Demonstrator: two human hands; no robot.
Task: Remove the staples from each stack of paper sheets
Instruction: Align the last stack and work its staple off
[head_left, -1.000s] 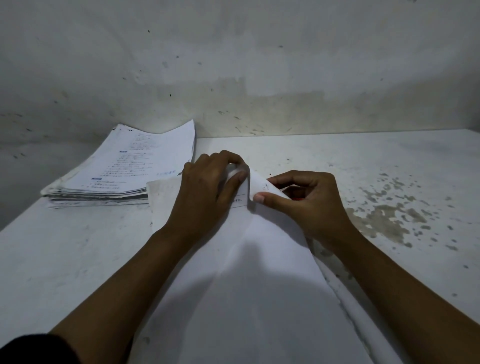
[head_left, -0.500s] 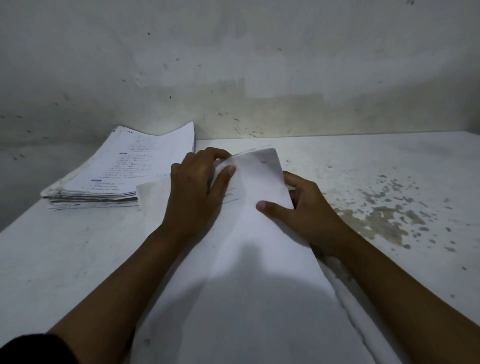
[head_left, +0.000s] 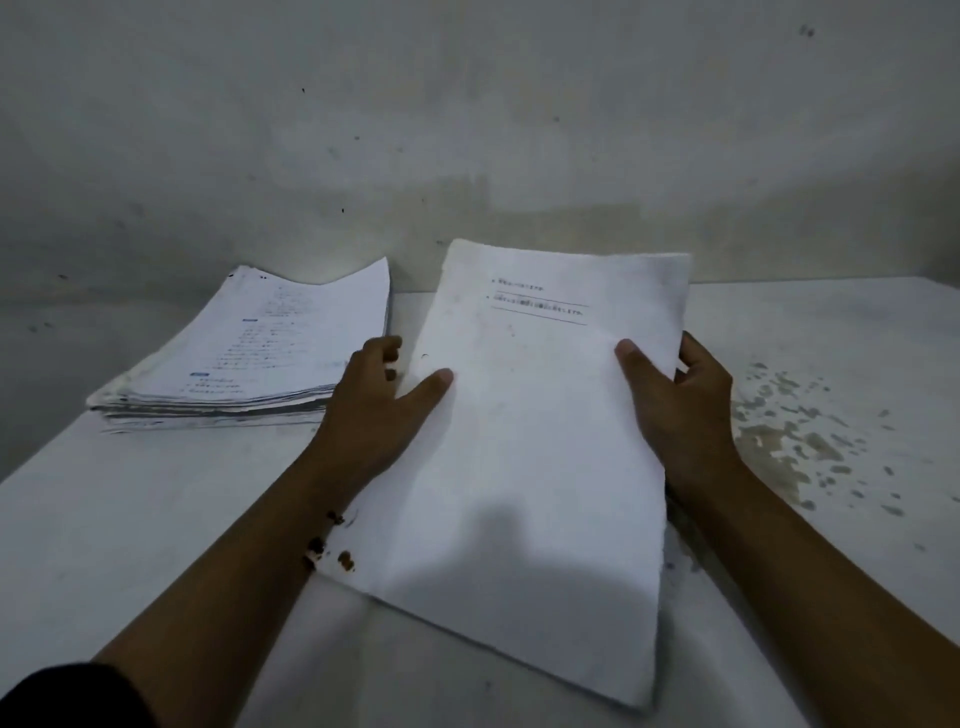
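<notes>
We see a white table (head_left: 156, 519) filling the lower part of the view, its surface scuffed and dull. Toward three o'clock the paint is flaked away in a patch of brownish-grey blotches (head_left: 795, 441), with smaller flecks scattered around it. From nine to three o'clock across the top rises a grey, stained wall (head_left: 467, 130), marked with a few small dark specks and a paler band just above the table's far edge.
</notes>
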